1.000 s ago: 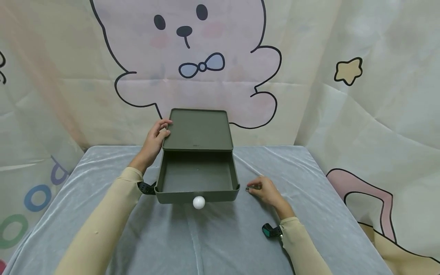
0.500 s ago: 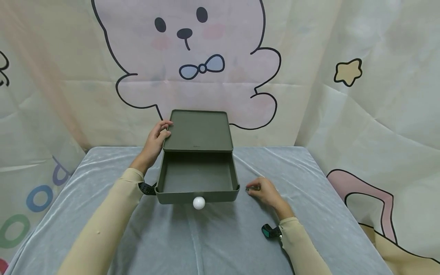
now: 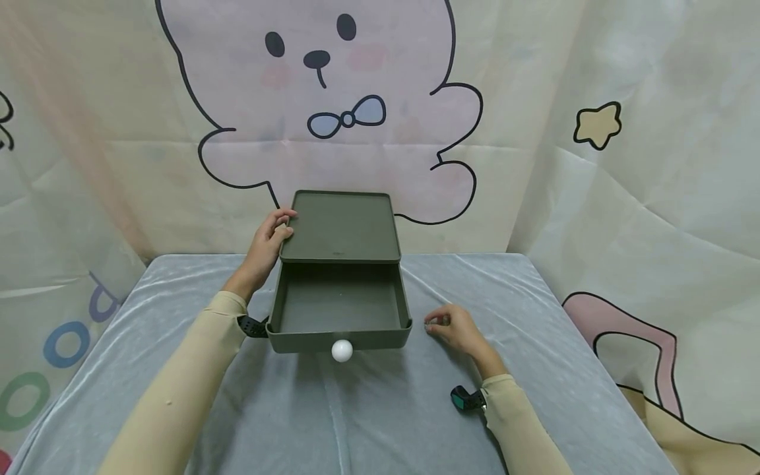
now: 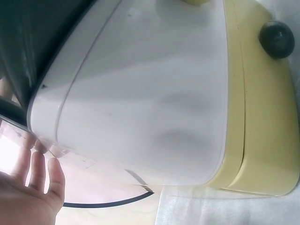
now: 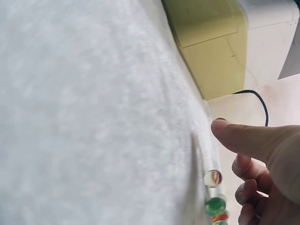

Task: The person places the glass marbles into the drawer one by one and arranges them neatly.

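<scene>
A three-tier drawer cabinet (image 3: 340, 225) stands on the table, green at the top, with a white middle tier (image 4: 140, 93) and a yellow bottom tier (image 4: 262, 122). Its green top drawer (image 3: 340, 341) is pulled out, with a white round knob (image 3: 342, 351) on its front. My left hand (image 3: 261, 254) rests with its fingertips against the cabinet's rear left side. Right of the drawer, my right hand (image 3: 457, 331) hovers low over the cloth, thumb apart from loosely bent fingers. Beside these fingers lie several glass marbles, among them a green marble (image 5: 215, 206) and a swirled clear marble (image 5: 213, 178).
A pale grey-blue cloth (image 3: 368, 422) covers the table. Printed curtains (image 3: 516, 59) hang behind and at both sides. On the bottom tier sits a dark round knob (image 4: 277, 40). The drawer juts out towards me, left of my right hand.
My right fingers have shifted slightly, and the small marbles seen between them in the head view are now mostly hidden. The left hand and the drawer have stayed put.
</scene>
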